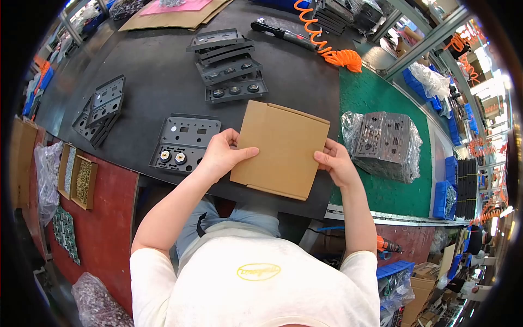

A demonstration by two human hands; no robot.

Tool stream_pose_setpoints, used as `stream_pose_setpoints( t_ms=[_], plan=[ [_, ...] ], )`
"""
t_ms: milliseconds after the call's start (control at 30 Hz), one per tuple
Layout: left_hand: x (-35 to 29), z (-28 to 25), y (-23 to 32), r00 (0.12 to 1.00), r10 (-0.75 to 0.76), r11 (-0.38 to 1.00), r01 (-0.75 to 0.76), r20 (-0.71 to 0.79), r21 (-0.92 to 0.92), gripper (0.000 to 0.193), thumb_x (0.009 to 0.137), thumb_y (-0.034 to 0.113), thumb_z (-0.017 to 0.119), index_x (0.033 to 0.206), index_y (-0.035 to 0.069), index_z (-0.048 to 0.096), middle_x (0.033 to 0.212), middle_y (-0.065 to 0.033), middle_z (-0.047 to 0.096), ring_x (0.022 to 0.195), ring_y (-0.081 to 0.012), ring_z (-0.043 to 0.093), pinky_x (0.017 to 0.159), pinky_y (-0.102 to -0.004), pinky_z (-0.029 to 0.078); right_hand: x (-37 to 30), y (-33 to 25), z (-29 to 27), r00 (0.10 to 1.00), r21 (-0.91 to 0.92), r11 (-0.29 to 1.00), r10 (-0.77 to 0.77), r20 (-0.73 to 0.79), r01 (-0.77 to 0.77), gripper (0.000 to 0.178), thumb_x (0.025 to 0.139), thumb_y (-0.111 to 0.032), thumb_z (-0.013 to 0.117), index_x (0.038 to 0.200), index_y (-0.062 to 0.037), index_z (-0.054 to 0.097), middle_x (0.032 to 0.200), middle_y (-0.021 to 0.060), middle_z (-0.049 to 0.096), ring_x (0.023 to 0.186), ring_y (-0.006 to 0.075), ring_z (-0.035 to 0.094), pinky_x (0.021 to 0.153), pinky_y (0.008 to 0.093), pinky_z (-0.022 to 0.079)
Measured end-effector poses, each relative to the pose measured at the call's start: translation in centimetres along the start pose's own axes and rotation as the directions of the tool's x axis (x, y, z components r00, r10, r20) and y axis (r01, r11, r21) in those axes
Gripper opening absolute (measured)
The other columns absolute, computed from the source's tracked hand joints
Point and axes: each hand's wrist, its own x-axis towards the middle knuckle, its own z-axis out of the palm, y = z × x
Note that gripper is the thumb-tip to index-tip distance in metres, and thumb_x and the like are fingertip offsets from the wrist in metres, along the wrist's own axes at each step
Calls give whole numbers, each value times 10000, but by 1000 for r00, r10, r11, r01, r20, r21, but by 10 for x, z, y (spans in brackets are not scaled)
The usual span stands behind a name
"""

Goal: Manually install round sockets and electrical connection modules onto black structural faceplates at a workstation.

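Note:
A flat brown cardboard box (pixel 280 150) is held between my two hands over the near edge of the dark table. My left hand (pixel 224 155) grips its left side, thumb on top and fingers curled at the edge. On the right side my right hand (pixel 335 162) pinches the box the same way, its fingers partly hidden beneath. Just left of my left hand lies a dark metal panel (pixel 190 133) with brass-coloured round fittings. Beyond the box, several similar dark panels (pixel 231 71) are stacked unevenly.
More dark panels (pixel 103 109) lean together at the left. A black power tool (pixel 286 35) with an orange coiled hose (pixel 343 57) lies at the back. Plastic-wrapped panels (pixel 384 143) sit on the green mat (pixel 362 90). Small boxes of screws (pixel 81 180) stand at left.

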Motion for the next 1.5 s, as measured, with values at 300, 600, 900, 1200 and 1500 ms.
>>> stream_pose_setpoints(
  t_ms=[300,600,900,1200,1500],
  plan=[
    [-11,24,37,998,54,903,-32,41,-428,281,922,273,573,1065,32,588,1008,-49,646,935,-129,626,816,-293,500,57,-26,5,983,-493,859,-179,-31,141,665,828,-235,685,1345,59,386,1287,174,519,1191,238,507,1007,373,395],
    [44,58,57,744,571,817,-556,347,-153,363,953,223,497,1280,66,512,1388,-69,449,1307,-206,386,1060,-332,325,-26,-19,51,174,-855,-518,-841,512,15,401,782,-139,678,1168,-83,584,1317,86,489,1283,297,386,1087,479,259],
    [16,9,39,797,430,542,-604,424,585,258,806,77,639,1057,40,598,1056,-115,610,1169,-302,516,984,-371,408,-1,-6,-31,563,-889,-342,-817,122,-303,212,806,-54,562,991,15,637,1073,106,631,1271,319,420,1075,527,255],
    [0,6,-9,636,641,250,-702,429,667,248,698,120,738,915,66,630,1020,-46,602,1102,-236,545,1030,-475,349,16,-8,37,733,-974,17,-661,159,226,329,754,-251,680,965,-7,620,1036,126,606,1082,305,495,955,425,376],
    [-3,43,-13,526,752,90,-680,399,728,174,668,162,749,740,96,605,778,-16,558,801,-198,567,847,-393,393,27,12,75,834,-988,-55,-529,154,147,284,664,-182,721,876,-33,605,977,94,579,988,259,517,866,374,417]
  ],
)
